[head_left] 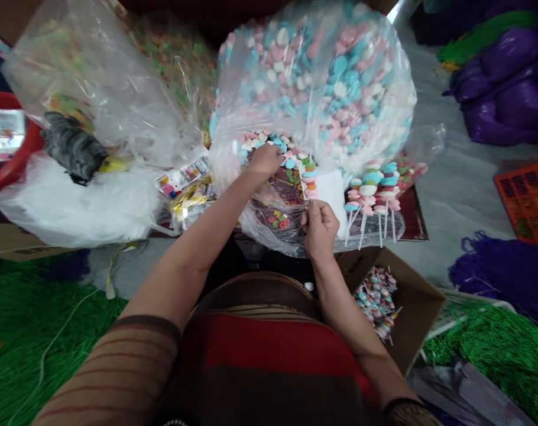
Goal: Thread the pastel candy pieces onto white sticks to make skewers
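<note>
In my right hand (pixel 321 228) the thumb and fingers pinch the lower end of a candy skewer (pixel 310 180), which stands roughly upright with pink, orange, white, blue and green gummies threaded on it. My left hand (pixel 266 158) is at the mouth of the big clear bag (pixel 362 77), among loose pink, white and blue candies (pixel 290 163). Its fingers are drawn together; whatever they may hold is hidden. Below it, small ring-shaped gummies (pixel 278 219) lie on the brown table under clear plastic. Several filled candy skewers (pixel 370 189) rest to the right, beside a white sheet (pixel 331 192).
Another clear bag (pixel 175 77) of green and orange gummies stands back left. White plastic bags (pixel 78 207) and printed wrappers (pixel 184 177) lie left. Under the table's right edge, a cardboard box (pixel 411 302) holds wrapped skewers. An orange crate (pixel 528 201) is on the floor.
</note>
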A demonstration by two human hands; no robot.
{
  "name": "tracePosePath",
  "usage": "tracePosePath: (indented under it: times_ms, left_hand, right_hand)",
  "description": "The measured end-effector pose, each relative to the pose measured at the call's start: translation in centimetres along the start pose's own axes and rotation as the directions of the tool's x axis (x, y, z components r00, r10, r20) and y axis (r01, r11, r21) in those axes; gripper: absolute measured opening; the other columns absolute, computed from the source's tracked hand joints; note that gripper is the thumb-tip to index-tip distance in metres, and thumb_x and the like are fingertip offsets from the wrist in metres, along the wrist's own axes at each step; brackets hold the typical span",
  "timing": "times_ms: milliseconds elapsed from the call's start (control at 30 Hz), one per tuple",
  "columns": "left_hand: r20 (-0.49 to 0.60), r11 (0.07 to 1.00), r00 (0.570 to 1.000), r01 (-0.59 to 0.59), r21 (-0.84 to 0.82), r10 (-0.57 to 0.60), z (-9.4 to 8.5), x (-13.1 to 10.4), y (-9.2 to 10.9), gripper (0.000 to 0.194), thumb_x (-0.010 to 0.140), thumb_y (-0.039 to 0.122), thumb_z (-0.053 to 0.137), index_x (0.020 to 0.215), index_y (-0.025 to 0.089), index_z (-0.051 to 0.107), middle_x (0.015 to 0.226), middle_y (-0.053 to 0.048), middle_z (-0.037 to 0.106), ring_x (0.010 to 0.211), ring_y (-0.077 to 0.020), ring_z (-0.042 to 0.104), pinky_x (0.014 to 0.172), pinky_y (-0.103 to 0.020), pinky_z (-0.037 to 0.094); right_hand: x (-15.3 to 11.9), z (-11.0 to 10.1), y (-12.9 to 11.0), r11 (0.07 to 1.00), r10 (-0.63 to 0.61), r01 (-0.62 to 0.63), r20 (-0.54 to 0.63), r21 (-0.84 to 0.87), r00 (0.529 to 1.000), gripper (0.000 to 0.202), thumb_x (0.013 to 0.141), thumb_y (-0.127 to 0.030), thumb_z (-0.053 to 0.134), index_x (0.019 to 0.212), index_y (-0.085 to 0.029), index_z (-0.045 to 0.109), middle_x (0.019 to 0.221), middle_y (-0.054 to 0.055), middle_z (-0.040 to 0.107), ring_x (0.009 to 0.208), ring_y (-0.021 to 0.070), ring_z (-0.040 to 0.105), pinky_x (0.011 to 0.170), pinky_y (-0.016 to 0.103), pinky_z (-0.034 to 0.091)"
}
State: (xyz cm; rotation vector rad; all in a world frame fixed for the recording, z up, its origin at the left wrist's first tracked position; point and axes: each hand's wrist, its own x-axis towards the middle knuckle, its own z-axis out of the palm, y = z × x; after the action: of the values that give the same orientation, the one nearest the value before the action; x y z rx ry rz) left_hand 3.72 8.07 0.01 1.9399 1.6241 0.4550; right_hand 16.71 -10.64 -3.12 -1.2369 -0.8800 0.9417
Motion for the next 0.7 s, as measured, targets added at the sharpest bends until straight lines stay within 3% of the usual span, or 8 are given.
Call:
tracePosePath:
  times_ms: [167,300,400,467,567,633,700]
  left_hand:
    - [-0.018,0.980,0.999,-0.036,0.196,0.040,0.5,-0.8,-0.1,0.018,0.092,0.022,0.060,0.095,0.014,0.075,0.116,-0.020,0.070,0.109,-0.0344,0.067,0.100,-0.045,0.050]
    - [-0.075,0.967,0.983,-0.147,0.209,0.166,0.8,-2.3,-0.4,0.017,0.090,0.020,0.061,0.103,0.017,0.072,0.117,-0.017,0.069,0.116,-0.0352,0.064,0.105,-0.047,0.048]
    - [-0.128,0.993,0.985,-0.112,0.024,0.114,0.6,-3.4,0.0,0.016,0.087,0.016,0.064,0.102,0.019,0.067,0.106,-0.011,0.071,0.110,-0.0300,0.065,0.103,-0.042,0.049]
    - [-0.116,0.966,0.993,-0.025,-0.259,-0.006,0.2,-4.3,0.5,0.020,0.086,0.012,0.063,0.104,0.019,0.064,0.095,-0.006,0.070,0.098,-0.0231,0.067,0.093,-0.035,0.052]
    - [0.000,0.697,0.994,0.079,-0.713,-0.113,-0.4,-6.0,1.0,0.026,0.088,0.010,0.060,0.113,0.017,0.060,0.092,-0.002,0.069,0.084,-0.0145,0.068,0.081,-0.027,0.052]
    - [0.081,0.489,0.991,0.122,-0.864,-0.103,-0.7,-7.4,0.8,0.024,0.089,0.013,0.064,0.113,0.018,0.062,0.094,-0.002,0.071,0.082,-0.0124,0.069,0.078,-0.026,0.053]
    - [0.124,0.358,0.989,0.144,-0.922,-0.077,-0.6,-8.5,0.3,0.021,0.087,0.018,0.072,0.108,0.018,0.067,0.093,-0.002,0.073,0.082,-0.0125,0.071,0.077,-0.025,0.055]
  right_hand:
    - [0.0,0.1,-0.1,1.000,0.000,0.000,-0.005,-0.004,1.000,0.049,0.089,-0.070,0.066,0.091,-0.021,0.063,0.054,-0.010,0.045,0.042,0.0073,0.033,0.042,0.022,0.028]
    - [0.1,0.0,0.0,1.000,-0.025,0.025,0.000,-0.002,1.000,0.046,0.091,-0.067,0.066,0.091,-0.021,0.064,0.054,-0.010,0.046,0.043,0.0071,0.034,0.043,0.022,0.029]
    - [0.1,-0.1,0.1,0.999,-0.043,0.043,0.007,-0.017,0.999,0.045,0.092,-0.065,0.065,0.091,-0.020,0.065,0.054,-0.010,0.047,0.043,0.0070,0.035,0.044,0.022,0.030]
    - [0.1,-0.1,-0.1,0.998,-0.052,0.052,0.016,-0.034,0.999,0.046,0.091,-0.066,0.066,0.090,-0.020,0.065,0.054,-0.010,0.049,0.043,0.0070,0.036,0.044,0.022,0.030]
    - [-0.2,0.1,-0.6,0.999,-0.025,0.027,0.045,-0.040,0.999,0.048,0.089,-0.067,0.067,0.091,-0.019,0.066,0.054,-0.009,0.050,0.044,0.0071,0.036,0.044,0.022,0.029]
    - [-0.5,0.2,-1.3,1.000,0.025,-0.024,0.063,-0.015,0.998,0.049,0.089,-0.068,0.067,0.094,-0.020,0.067,0.053,-0.010,0.048,0.043,0.0071,0.034,0.042,0.021,0.026]
    - [-0.9,0.4,-2.1,0.998,0.060,-0.061,0.081,0.008,0.995,0.049,0.088,-0.068,0.068,0.099,-0.020,0.069,0.050,-0.010,0.045,0.041,0.0072,0.032,0.042,0.021,0.025]
